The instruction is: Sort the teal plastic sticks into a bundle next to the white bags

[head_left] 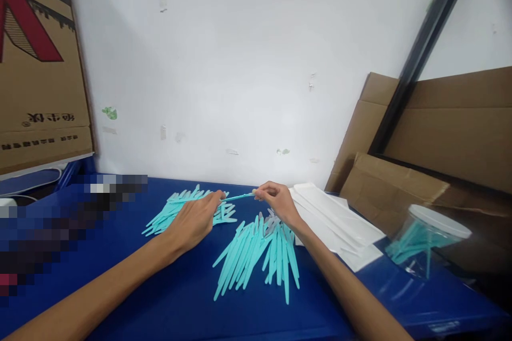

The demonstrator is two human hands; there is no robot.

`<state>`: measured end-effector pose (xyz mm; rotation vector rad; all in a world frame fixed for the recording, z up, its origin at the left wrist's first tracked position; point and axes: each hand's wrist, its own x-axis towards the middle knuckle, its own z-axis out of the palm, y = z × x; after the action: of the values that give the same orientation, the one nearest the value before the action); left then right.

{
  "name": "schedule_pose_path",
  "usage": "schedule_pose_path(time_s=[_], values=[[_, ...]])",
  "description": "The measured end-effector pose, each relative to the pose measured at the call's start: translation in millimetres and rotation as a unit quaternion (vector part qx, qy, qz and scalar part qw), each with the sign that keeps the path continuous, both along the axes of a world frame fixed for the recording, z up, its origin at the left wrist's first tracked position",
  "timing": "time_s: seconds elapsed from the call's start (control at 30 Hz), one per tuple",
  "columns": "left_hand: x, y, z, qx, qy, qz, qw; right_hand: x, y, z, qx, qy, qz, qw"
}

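Note:
A slim turquoise stick point(240, 197) is stretched nearly level between my two hands, above the table. My left hand point(198, 216) has its fingers closed at the stick's left end. On the other end, my right hand point(279, 203) pinches with thumb and fingertips. Behind and beneath the left hand lies a pile of similar turquoise sticks point(170, 212), partly covered by it. Closer to me, below the right hand, two fanned bunches of tapered turquoise sticks point(244, 256) lie with their greyish ends pointing away. Their exact kind is too small to tell.
White flat paper-like sleeves point(332, 218) lie right of my right hand on the blue table point(168, 298). A clear tub point(424, 242) with a white lid holds more turquoise sticks. Cardboard point(400, 181) leans at right, a printed carton point(40, 74) stands left, and a white wall point(224, 64) rises behind.

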<state>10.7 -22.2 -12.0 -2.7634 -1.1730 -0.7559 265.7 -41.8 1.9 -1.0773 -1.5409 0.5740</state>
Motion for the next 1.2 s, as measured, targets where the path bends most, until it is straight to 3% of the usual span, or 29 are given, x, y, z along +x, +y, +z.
schedule_pose_path(time_s=[0.3, 0.47, 0.53, 0.67, 0.77, 0.87, 0.97, 1.13, 1.2], values=[[-2.5, -0.8, -3.7, 0.010, 0.007, -0.018, 1.000, -15.9, -6.9, -6.0, 0.007, -0.005, 0.037, 0.999], [0.5, -1.2, 3.4, 0.067, 0.043, 0.019, 0.997, -7.9, -5.5, -3.5, 0.022, -0.120, -0.006, 0.993], [1.1, -1.2, 8.1, 0.098, 0.065, 0.062, 0.991, 3.4, -3.1, -1.8, 0.050, -0.226, -0.081, 0.969], [-3.5, 1.1, 17.0, 0.130, 0.117, 0.130, 0.976, 33.0, 3.4, -3.2, 0.028, -0.451, -0.221, 0.864], [-9.1, 3.9, 18.6, 0.119, 0.144, 0.160, 0.969, 48.8, 7.5, -7.7, -0.039, -0.543, -0.243, 0.803], [-11.0, 5.2, 16.6, 0.111, 0.145, 0.172, 0.968, 54.3, 9.1, -11.7, -0.057, -0.568, -0.239, 0.785], [-6.8, 1.6, 14.9, 0.117, 0.125, 0.140, 0.975, 53.3, 9.2, -15.0, -0.047, -0.568, -0.229, 0.789], [7.0, -21.2, 11.4, 0.074, 0.088, -0.056, 0.992, 50.1, 11.2, -22.1, -0.055, -0.584, -0.176, 0.791], [11.2, -32.1, 7.2, 0.027, 0.099, -0.086, 0.991, 50.0, 13.2, -24.3, -0.057, -0.596, -0.175, 0.782]])
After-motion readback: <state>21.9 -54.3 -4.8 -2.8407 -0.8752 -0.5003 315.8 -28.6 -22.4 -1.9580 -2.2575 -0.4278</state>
